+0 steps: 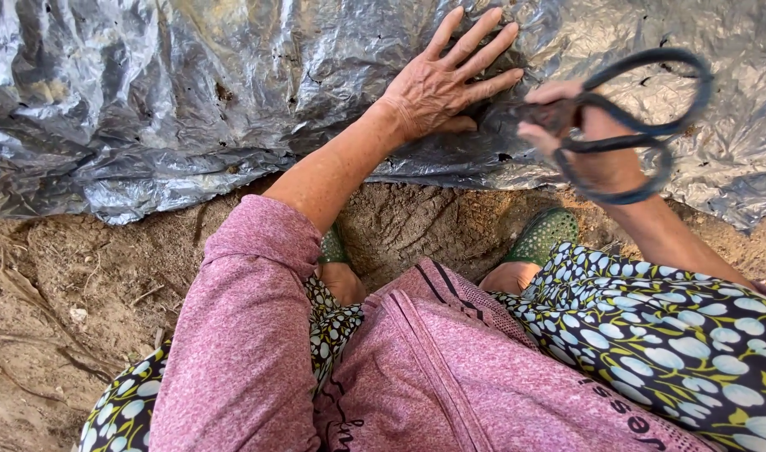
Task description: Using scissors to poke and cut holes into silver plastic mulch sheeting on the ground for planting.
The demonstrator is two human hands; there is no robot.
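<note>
Here, a person crouches over bare soil (pixel 73 293) at the edge of a crinkled silver plastic sheet (pixel 165 92) spread across the ground. The left hand (pixel 446 84) lies flat on the sheet, fingers spread and apart, pressing the film down and gripping nothing. The right hand (pixel 588 142) is closed around a pair of dark scissors (pixel 634 125), fingers through the big looped handles; it hangs just beside the left hand, over the same patch of plastic. The blades point toward the left hand's thumb, but they are blurred and partly hidden, so I cannot say whether they are open or already in the film.

Below, the green perforated shoes (pixel 544 234) stand on the dirt right against the sheet's ragged edge, between a pink sleeve (pixel 249 335) and flowered trousers (pixel 676 326).

What worries me is how close the two hands sit. The scissor tips look very near the thumb and palm holding the plastic taut, and a slip on that slick, wrinkled film could nick the skin. The sheet is thin and already pocked with small holes, so a careless snip might well tear wider than meant. The crouch on loose soil is not the steadiest footing either.
</note>
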